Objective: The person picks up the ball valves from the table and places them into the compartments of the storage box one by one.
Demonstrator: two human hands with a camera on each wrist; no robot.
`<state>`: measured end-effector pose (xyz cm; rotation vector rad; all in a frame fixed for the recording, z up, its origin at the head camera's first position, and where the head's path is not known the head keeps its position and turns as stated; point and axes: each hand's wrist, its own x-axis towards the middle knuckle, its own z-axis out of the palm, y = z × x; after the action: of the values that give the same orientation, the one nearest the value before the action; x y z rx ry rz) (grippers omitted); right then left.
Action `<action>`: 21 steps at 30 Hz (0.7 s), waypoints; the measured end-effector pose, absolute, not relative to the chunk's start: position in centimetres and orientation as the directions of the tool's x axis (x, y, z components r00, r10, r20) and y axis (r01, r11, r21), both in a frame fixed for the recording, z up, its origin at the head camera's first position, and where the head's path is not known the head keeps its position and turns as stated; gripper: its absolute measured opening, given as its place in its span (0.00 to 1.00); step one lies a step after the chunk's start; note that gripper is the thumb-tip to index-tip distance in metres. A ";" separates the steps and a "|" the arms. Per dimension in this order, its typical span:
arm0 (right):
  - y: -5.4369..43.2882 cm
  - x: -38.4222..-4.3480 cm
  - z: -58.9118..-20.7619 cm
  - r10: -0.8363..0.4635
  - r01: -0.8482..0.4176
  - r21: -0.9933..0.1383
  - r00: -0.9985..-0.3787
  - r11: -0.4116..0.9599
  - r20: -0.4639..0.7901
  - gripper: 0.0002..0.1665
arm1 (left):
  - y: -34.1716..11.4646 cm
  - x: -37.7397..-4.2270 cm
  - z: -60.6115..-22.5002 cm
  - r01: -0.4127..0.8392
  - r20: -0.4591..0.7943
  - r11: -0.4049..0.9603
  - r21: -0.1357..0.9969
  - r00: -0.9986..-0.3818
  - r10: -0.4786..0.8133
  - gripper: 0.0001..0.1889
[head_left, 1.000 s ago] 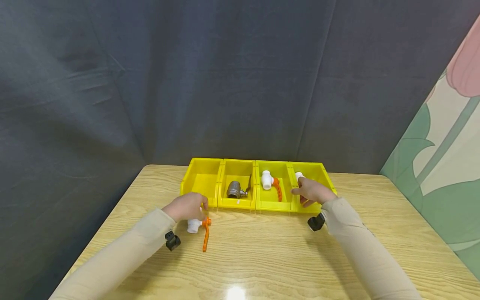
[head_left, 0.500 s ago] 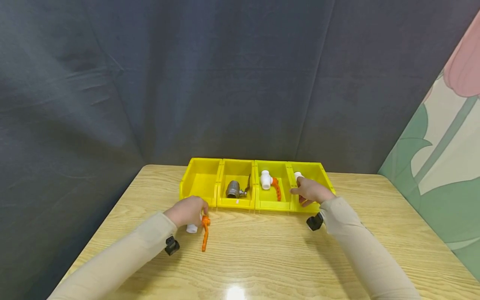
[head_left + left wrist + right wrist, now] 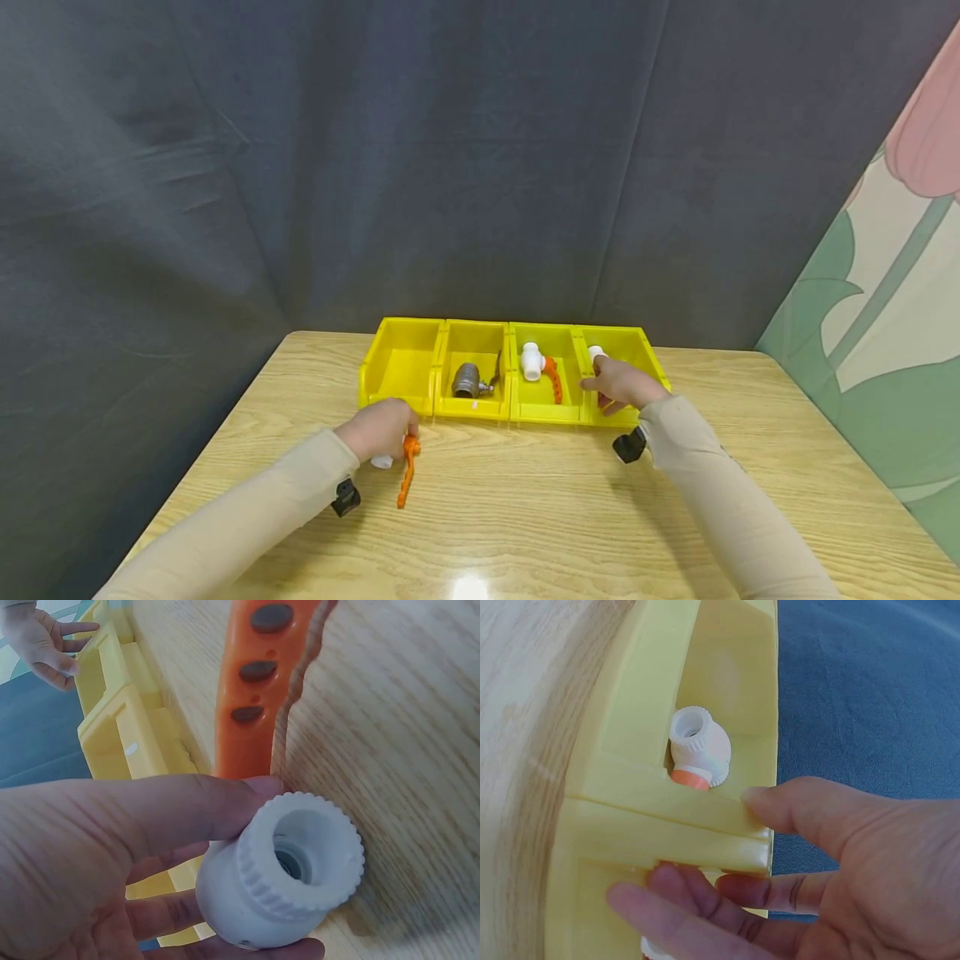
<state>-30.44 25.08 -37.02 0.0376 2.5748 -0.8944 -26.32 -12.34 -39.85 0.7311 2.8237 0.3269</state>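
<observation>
My left hand (image 3: pixel 381 427) grips a white plastic ball valve (image 3: pixel 281 870) with an orange lever handle (image 3: pixel 407 473), just in front of the leftmost bin. In the left wrist view, thumb and fingers hold the white body, its ribbed open end facing the camera. My right hand (image 3: pixel 626 383) is over the rightmost yellow bin (image 3: pixel 651 354), fingers loosely extended. Its thumb and fingers lie about the divider in the right wrist view; firm contact cannot be told. A white valve (image 3: pixel 596 351) in that bin is partly hidden by the hand.
Yellow bins stand in a row before a dark curtain. The second holds a grey metal valve (image 3: pixel 467 381) with a lever; the third holds a white valve (image 3: pixel 532 362) with an orange handle. The wooden table (image 3: pixel 525 517) extends in front. A patterned wall (image 3: pixel 892 333) borders the right.
My left hand has shifted slightly and closed further over the white valve, whose orange handle has turned a little, its end swinging left. The right hand stays practically still.
</observation>
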 end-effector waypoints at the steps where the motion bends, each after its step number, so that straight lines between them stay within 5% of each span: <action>1: 25.1 -30.4 -37.0 -0.108 0.157 -0.588 -0.914 0.794 -0.390 0.22 | -12.3 -26.3 -39.9 0.452 -0.145 0.853 0.260 -0.855 0.497 0.13; 21: 25.1 -30.4 -37.0 -0.122 0.129 -0.577 -0.919 0.806 -0.376 0.21 | -11.9 -27.3 -38.4 0.441 -0.242 0.839 0.318 -0.818 0.521 0.13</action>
<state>-30.38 25.09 -37.00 0.0058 2.5939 -0.8693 -27.30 -11.95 -38.35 0.7263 2.6985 0.3561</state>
